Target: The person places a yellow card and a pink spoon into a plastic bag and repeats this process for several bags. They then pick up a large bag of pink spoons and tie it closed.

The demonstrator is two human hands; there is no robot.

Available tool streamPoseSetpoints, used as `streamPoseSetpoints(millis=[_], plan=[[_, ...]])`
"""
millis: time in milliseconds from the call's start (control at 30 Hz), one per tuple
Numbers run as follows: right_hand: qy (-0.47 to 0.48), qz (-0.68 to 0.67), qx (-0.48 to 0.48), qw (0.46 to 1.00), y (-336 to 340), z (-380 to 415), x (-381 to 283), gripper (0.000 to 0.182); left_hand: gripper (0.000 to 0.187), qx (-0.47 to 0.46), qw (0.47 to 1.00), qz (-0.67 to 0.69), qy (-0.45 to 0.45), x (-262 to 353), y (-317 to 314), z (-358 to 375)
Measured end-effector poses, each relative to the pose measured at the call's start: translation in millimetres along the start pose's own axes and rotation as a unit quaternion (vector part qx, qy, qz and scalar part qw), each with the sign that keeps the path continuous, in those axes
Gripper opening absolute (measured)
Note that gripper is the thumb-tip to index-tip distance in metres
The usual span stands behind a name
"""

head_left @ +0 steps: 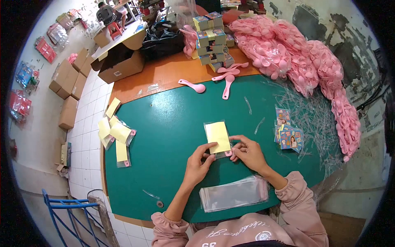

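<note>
Just in front of me on the green mat, a clear plastic bag (210, 124) holds a yellow card (218, 138). A pink spoon's handle end (228, 153) shows below the card inside the bag. My left hand (198, 162) grips the bag's lower left edge, its index finger on the card and its thumb lower down. My right hand (249, 154) pinches the bag's right edge, beside the handle end. Between my forearms lies a stack of flat clear bags (232, 195).
Filled packets (120, 133) lie at left. Printed cards (291, 138) and clear strips (314, 119) are at right. Loose pink spoons (193, 86), card stacks (210, 37), bagged spoons (284, 49) and an open carton (121, 68) stand farther back. A seated person (108, 14) is far left.
</note>
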State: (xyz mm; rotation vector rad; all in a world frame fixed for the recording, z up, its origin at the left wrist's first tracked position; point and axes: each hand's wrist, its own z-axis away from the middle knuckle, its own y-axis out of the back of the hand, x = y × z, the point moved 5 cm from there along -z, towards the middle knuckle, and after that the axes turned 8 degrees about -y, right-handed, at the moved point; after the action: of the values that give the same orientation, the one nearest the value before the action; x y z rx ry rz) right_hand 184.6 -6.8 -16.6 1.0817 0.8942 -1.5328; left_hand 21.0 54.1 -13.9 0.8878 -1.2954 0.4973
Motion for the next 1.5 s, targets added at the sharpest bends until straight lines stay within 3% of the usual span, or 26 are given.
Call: streamPoseSetpoints(millis=[67, 100, 200, 233, 267, 300, 333, 367, 433, 467, 500, 533, 600, 633, 700, 833, 900, 1000, 1067, 1200, 1267, 1300, 1367, 1500], plan=[[0.0, 0.036, -0.015, 0.999, -0.1, -7.9, -6.7, 0.025, 0.045, 0.026, 0.999, -0.029, -0.034, -5.3, 12.5, 0.1], [0.059, 0.151, 0.01, 0.987, 2.2, -15.4, -19.3, 0.025, 0.047, 0.059, 0.995, -0.053, -0.067, -9.6, 27.7, 0.4], [0.262, 0.387, 0.128, 0.875, 9.8, -54.3, -50.8, 0.031, 0.042, 0.199, 0.957, -0.185, -0.103, -5.3, 98.5, 10.5], [0.327, 0.435, 0.168, 0.822, 12.3, -73.8, -55.2, 0.032, 0.041, 0.24, 0.951, -0.188, -0.047, -8.8, 122.4, 18.2], [0.349, 0.472, 0.196, 0.785, 16.1, -96.0, -58.4, 0.031, 0.039, 0.296, 0.904, -0.296, -0.087, -14.5, 144.4, 27.3], [0.371, 0.506, 0.225, 0.746, 18.1, -114.0, -62.5, 0.029, 0.037, 0.329, 0.815, -0.468, -0.09, -12.9, 152.3, 37.7], [0.373, 0.501, 0.228, 0.746, 21.6, -127.0, -62.9, 0.029, 0.036, 0.35, 0.695, -0.622, -0.088, -6.8, 154.6, 45.2], [0.353, 0.508, 0.212, 0.757, 24.9, -138.9, -58.5, 0.025, 0.036, 0.349, 0.692, -0.625, -0.091, 3.0, 151.9, 46.0], [0.324, 0.512, 0.193, 0.772, 22.4, -140.5, -53.8, 0.021, 0.027, 0.227, 0.858, -0.428, -0.171, 29.8, 117.3, 38.5], [0.318, 0.552, 0.174, 0.751, 15.1, -130.8, -56.7, 0.018, 0.025, 0.138, 0.904, -0.361, -0.185, 43.3, 87.8, 32.3], [0.31, 0.593, 0.152, 0.727, 9.3, -119.6, -57.4, 0.015, 0.023, 0.048, 0.937, -0.285, -0.195, 52.5, 51.6, 29.5], [0.301, 0.597, 0.148, 0.729, 6.7, -107.6, -55.9, 0.015, 0.025, -0.033, 0.94, -0.275, -0.201, 53.1, 13.5, 32.5], [0.369, 0.542, 0.131, 0.744, 0.5, -73.8, -59.6, 0.02, 0.027, -0.153, 0.93, -0.263, -0.207, 59.7, -44.8, 41.3], [0.363, 0.547, 0.129, 0.743, 1.1, -56.9, -62.2, 0.02, 0.025, -0.155, 0.922, -0.276, -0.224, 58.3, -59.9, 42.3], [0.344, 0.356, 0.16, 0.854, 13.0, -21.8, -75.7, 0.015, 0.023, -0.158, 0.915, -0.284, -0.24, 50.0, -73.0, 40.6], [0.333, 0.275, 0.161, 0.887, 41.7, 29.1, -86.5, 0.018, 0.022, -0.242, 0.923, -0.234, -0.187, 40.2, -74.6, 27.5], [0.26, 0.228, 0.178, 0.921, 57.5, 40.6, -79.8, 0.018, 0.023, -0.259, 0.925, -0.223, -0.164, 35.4, -73.7, 26.6], [0.194, 0.187, 0.157, 0.95, 68.0, 56.5, -73.8, 0.02, 0.022, -0.236, 0.937, -0.163, -0.201, 35.6, -75.3, 27.2], [0.184, 0.177, 0.153, 0.955, 70.6, 65.3, -71.8, 0.022, 0.022, -0.138, 0.914, -0.236, -0.299, 53.3, -78.6, 32.3], [0.179, 0.133, 0.151, 0.963, 75.0, 75.2, -69.1, 0.024, 0.024, -0.138, 0.902, -0.255, -0.319, 53.4, -91.0, 32.7], [0.183, 0.135, 0.153, 0.962, 77.3, 80.2, -69.5, 0.024, 0.026, -0.226, 0.934, -0.165, -0.223, 43.4, -90.0, 26.2], [0.18, 0.127, 0.156, 0.963, 78.5, 81.5, -69.3, 0.023, 0.026, -0.227, 0.933, -0.165, -0.224, 44.9, -87.4, 24.6], [0.178, 0.118, 0.158, 0.964, 79.0, 82.4, -68.2, 0.023, 0.021, -0.238, 0.958, -0.118, -0.103, 39.7, -79.3, 21.4], [0.168, 0.077, 0.19, 0.964, 80.8, 82.0, -64.7, 0.019, 0.018, -0.248, 0.958, -0.129, -0.069, 41.0, -64.2, 15.0]])
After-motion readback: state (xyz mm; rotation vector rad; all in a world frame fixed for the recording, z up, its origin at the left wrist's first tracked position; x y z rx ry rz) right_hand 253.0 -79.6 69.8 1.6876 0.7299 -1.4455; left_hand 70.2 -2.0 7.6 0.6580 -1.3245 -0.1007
